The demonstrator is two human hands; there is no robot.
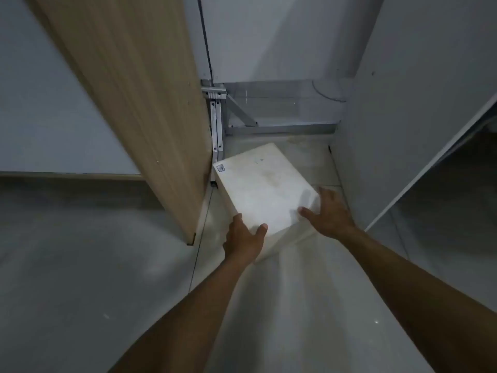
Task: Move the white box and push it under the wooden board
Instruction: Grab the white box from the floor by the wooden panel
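Both hands grip the white box [265,185] at its near end: the left hand [243,239] clasps the near left corner, thumb on top, and the right hand [329,211] holds the near right edge, fingers spread. The box sits on the pale floor [282,292], just right of the wooden board [129,90], beside a metal bracket [216,122] at the board's far edge.

Two bare forearms are showing from the lower edge of the frame, with no sleeves reaching into view. The left hand [243,242] and right hand [329,212] are wearing no gloves, rings or watches.
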